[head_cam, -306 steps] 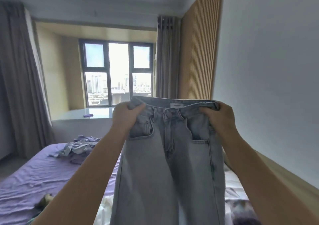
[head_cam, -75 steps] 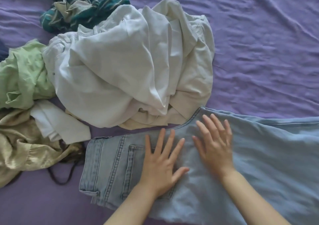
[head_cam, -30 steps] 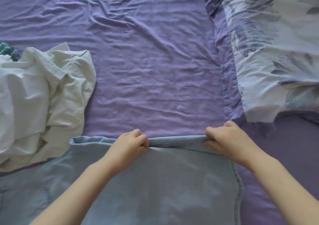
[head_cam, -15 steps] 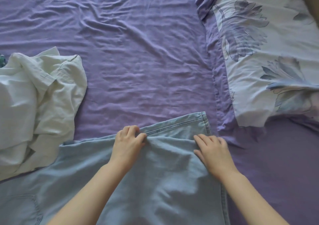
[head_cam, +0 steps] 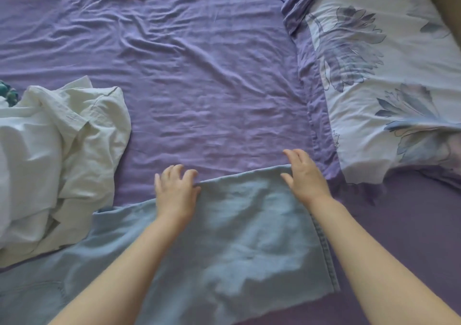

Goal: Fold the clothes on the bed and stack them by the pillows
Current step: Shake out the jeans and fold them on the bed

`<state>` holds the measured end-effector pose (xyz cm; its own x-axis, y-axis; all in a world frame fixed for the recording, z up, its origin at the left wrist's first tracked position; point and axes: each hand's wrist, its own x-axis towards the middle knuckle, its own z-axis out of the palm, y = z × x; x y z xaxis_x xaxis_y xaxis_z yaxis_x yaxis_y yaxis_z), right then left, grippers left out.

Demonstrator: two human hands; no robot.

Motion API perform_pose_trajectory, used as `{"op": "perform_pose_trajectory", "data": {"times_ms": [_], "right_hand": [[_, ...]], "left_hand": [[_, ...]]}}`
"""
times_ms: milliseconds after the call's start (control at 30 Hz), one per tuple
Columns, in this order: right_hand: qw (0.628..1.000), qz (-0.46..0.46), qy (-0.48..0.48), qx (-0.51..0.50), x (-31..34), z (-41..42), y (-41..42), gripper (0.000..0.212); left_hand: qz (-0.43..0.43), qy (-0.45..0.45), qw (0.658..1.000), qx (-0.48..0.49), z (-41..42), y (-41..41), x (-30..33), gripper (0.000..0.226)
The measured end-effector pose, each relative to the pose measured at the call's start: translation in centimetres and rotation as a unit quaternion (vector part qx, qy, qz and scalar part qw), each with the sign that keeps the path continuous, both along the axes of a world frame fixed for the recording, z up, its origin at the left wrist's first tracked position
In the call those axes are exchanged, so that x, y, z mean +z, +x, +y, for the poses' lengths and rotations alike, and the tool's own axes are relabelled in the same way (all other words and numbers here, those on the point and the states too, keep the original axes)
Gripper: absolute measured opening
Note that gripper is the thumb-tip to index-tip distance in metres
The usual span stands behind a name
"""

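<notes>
Head view, looking down at the bed (head_cam: 212, 88), purple sheet, heavily creased.

Jeans (head_cam: 224, 245) lie flat along the near edge, leg hem end toward the right, waist end running out of frame lower left (a back pocket seam just shows there). The far edge of the denim looks doubled, legs laid 1 on the other, so the lengthwise fold appears done.

Left hand (head_cam: 175, 190): fingers spread and relaxed, palm resting on the far edge of the denim, gripping nothing. Right hand (head_cam: 303, 175): likewise flat, fingers extended past the far corner near the hem, pressing and not pinching. Both read as smoothing the fabric.

Pillow (head_cam: 389, 80), floral print, sits at upper right, just beyond the hem end. No folded stack is visible beside it.

White shirt (head_cam: 57, 155) lies crumpled at left, touching or overlapping the jeans' far edge; a scrap of teal fabric (head_cam: 7, 95) peeks out behind it.

Progress, as judged: early. 1 garment is partway folded and not yet shortened crosswise or moved to the pillow. At least 2 more pieces remain unfolded.
</notes>
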<state>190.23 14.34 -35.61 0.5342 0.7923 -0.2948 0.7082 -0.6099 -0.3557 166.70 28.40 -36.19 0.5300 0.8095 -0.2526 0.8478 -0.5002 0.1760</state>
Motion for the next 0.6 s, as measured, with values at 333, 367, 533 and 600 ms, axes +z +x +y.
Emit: {"op": "perform_pose_trajectory", "data": {"times_ms": [333, 367, 533, 600], "right_hand": [[0.994, -0.022, 0.048, -0.099, -2.5, -12.6, -7.4, 0.071], [0.991, -0.014, 0.047, -0.121, -2.6, -13.2, -7.8, 0.072], [0.970, 0.057, 0.017, -0.237, -2.0, -15.0, -9.8, 0.080], [0.962, 0.052, 0.012, -0.266, -1.3, -15.2, -10.6, 0.081]], "left_hand": [[-0.025, -0.055, 0.958, -0.280, -16.5, -0.9, -2.4, 0.033], [-0.016, -0.069, 0.960, -0.271, -16.8, -0.8, -2.4, 0.033], [0.019, -0.159, 0.960, -0.229, -16.4, -0.3, -2.2, 0.039], [0.018, -0.192, 0.958, -0.213, -16.3, -0.3, -2.3, 0.040]]}}
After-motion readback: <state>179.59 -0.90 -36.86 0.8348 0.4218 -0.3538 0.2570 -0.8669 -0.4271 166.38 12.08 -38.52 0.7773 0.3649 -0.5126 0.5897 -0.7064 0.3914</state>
